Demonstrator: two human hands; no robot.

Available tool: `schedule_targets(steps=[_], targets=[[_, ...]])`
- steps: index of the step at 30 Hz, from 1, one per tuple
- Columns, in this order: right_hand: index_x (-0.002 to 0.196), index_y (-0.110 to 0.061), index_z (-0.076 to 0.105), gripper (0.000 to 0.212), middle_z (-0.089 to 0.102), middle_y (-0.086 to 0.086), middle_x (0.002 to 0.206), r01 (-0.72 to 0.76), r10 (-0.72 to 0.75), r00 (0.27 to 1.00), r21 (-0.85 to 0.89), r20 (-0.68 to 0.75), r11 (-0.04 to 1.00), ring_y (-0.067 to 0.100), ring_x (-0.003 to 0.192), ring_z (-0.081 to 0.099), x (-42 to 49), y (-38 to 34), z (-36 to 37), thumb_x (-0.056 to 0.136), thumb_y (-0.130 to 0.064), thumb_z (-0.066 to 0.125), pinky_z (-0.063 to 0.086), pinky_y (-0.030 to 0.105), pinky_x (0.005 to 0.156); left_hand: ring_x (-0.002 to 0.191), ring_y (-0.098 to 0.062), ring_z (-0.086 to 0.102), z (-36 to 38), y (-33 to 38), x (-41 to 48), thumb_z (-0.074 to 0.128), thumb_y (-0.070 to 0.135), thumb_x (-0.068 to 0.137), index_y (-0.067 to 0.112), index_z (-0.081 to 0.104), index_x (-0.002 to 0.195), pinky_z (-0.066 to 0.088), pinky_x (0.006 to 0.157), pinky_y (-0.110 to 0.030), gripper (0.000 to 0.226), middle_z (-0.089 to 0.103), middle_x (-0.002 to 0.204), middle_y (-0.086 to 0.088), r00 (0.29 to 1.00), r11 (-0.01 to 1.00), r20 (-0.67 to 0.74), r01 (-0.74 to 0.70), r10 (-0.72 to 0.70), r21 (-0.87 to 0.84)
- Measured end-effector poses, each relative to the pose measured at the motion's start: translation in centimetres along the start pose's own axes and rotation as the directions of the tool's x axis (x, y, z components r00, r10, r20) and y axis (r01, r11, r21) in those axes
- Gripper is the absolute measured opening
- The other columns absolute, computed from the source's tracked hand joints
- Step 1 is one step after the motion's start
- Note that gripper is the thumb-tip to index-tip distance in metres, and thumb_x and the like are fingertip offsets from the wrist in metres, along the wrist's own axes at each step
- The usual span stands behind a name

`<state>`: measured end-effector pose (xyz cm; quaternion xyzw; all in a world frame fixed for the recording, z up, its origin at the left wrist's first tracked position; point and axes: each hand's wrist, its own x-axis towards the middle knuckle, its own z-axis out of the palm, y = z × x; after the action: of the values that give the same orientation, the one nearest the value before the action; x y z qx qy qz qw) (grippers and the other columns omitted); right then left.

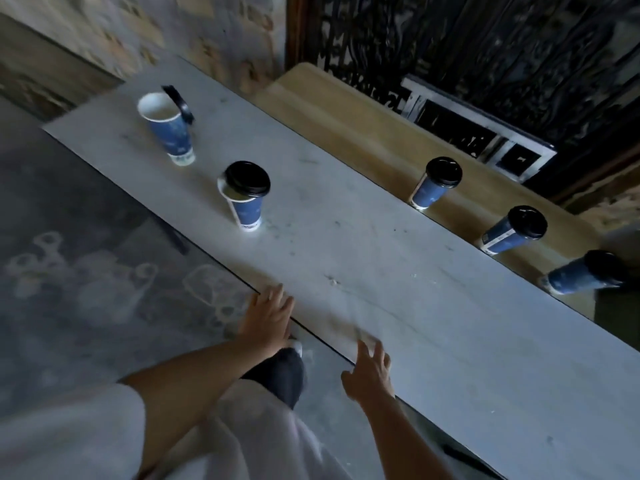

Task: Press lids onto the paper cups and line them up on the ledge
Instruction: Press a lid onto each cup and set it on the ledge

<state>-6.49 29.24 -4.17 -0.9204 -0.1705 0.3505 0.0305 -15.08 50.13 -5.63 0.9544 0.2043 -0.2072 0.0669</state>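
Nearest, the left hand (268, 317) hovered over the near edge of the grey counter (381, 271), its fingers straight and spread, holding nothing. Whether they touched the stone could not be told. Just to its right the right hand (370, 374), blurred, lay over the same edge with its fingers loosely spread, also holding nothing. Between the forearms a dark shoe (284, 375) stood on the grey floor (69, 271).

Beyond the hands a wide stretch of bare stone ran up to the cups. Left of centre stood the half-capped cup (247, 213), upright, blue paper with a white rim and base. Its black lid (247, 178) sat skewed on top, shifted right so that a crescent of the opening showed on the left. Its contents could not be told. Farther left stood the open cup (171, 133), the same blue, its pale inner wall visible. A loose lid (180, 103) leaned on edge against its far rim.

Along the counter's far edge at right, three cups were lined up, well apart: the near capped cup (575, 280), blurred, then the middle capped cup (502, 239), then the far capped cup (427, 194). Each carried a black lid seated flat. Past that edge lay a wooden bench (346, 116).
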Motion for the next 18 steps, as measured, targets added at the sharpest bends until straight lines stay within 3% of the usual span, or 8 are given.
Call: schedule_targets(steps=[4,8,14,18], targets=[[0.147,-0.019,0.039,0.057,0.017,0.012,0.157,-0.014,0.016,0.997,-0.026,0.077,1.000,0.035,0.139,0.031,0.7,-3.4,-0.7,0.093,-0.029,0.056,0.042,0.039,0.107,0.145,-0.035,0.025,-1.7,-6.2,0.4,0.044,0.036,0.097,0.022,0.031,0.149,0.028,0.113,-0.045,0.056,0.018,0.163,-0.010,0.991,0.992,-0.051,0.124,-0.125,-0.037],[0.143,-0.020,0.043,0.054,0.028,0.013,0.147,0.003,0.001,0.996,-0.046,0.085,0.999,0.035,0.135,0.035,2.4,-7.6,-1.0,0.092,-0.030,0.057,0.044,0.039,0.103,0.145,-0.034,0.025,-1.9,-11.6,2.2,0.044,0.037,0.096,0.023,0.029,0.150,0.028,0.113,-0.046,0.058,0.019,0.163,-0.010,0.976,0.975,-0.046,0.212,-0.215,-0.064],[0.134,-0.011,0.048,0.052,0.030,0.015,0.145,-0.028,0.031,0.998,-0.063,0.050,0.998,0.035,0.132,0.036,7.0,-16.6,-2.2,0.086,-0.025,0.062,0.044,0.039,0.098,0.131,-0.033,0.040,-2.2,-19.5,6.2,0.051,0.036,0.091,0.019,0.036,0.144,0.036,0.105,-0.045,0.058,0.035,0.151,-0.010,0.980,0.978,-0.073,0.177,-0.186,-0.114],[0.143,-0.017,0.041,0.054,0.032,0.016,0.142,-0.063,0.069,0.992,-0.055,0.110,0.997,0.037,0.133,0.037,9.4,-22.8,-3.3,0.091,-0.025,0.054,0.043,0.043,0.102,0.131,-0.036,0.041,-3.0,-25.2,8.7,0.053,0.035,0.092,0.015,0.035,0.144,0.041,0.102,-0.047,0.059,0.035,0.149,-0.012,0.995,0.987,-0.048,0.085,-0.092,-0.135]])
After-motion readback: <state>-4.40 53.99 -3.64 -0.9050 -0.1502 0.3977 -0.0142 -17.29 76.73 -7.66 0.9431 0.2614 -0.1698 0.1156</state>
